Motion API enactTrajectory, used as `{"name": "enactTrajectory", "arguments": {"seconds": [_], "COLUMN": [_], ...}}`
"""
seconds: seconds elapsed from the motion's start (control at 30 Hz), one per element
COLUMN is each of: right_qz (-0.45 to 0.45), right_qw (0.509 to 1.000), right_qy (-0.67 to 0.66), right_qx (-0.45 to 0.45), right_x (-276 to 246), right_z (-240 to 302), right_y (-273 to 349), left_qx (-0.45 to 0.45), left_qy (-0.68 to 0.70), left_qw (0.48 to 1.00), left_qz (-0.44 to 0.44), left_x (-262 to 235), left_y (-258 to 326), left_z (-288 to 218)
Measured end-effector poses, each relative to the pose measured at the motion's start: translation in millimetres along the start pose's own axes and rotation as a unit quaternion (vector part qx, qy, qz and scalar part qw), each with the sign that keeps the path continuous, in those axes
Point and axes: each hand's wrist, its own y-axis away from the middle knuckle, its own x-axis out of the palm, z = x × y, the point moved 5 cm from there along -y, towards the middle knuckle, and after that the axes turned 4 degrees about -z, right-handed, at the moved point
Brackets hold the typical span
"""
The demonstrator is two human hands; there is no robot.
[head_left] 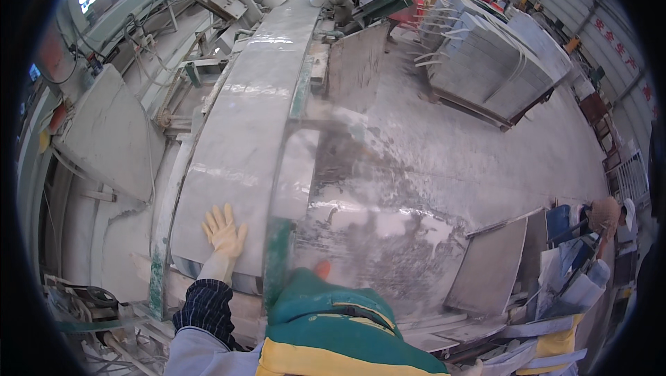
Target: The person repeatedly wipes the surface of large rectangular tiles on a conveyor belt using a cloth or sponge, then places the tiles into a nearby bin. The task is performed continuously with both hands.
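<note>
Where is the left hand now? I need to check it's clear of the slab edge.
The left hand lies flat on the long slab, lower left, beside the green frame.

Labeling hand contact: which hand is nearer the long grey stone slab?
Left. The left hand, in a yellow glove, lies flat on the near end of the stone slab. The right hand is not visible; only a green-and-yellow apron shows at the lower edge.
</note>
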Motion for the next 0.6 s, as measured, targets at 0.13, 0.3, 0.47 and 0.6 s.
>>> {"name": "enactTrajectory", "arguments": {"seconds": [0.13,0.3,0.47,0.6], "right_qz": [0.135,0.49,0.753,0.78], "right_qw": [0.982,0.853,0.631,0.476], "right_qy": [-0.126,-0.144,-0.041,-0.019], "right_qx": [0.032,0.103,-0.182,-0.405], "right_x": [56.8,145.8,186.7,167.1], "right_z": [36.1,82.4,179.3,230.6], "right_y": [48.2,144.9,296.8,421.3], "left_qx": [0.003,-0.02,0.121,0.011], "left_qy": [0.037,0.205,0.54,0.872], "left_qw": [0.999,0.976,0.832,0.447], "left_qz": [0.002,-0.067,-0.049,0.198], "left_x": [-1.3,-10.5,-28.3,-40.6], "left_y": [-2.1,-6.0,29.1,98.4], "left_z": [1.7,6.9,-82.3,-148.8]}}
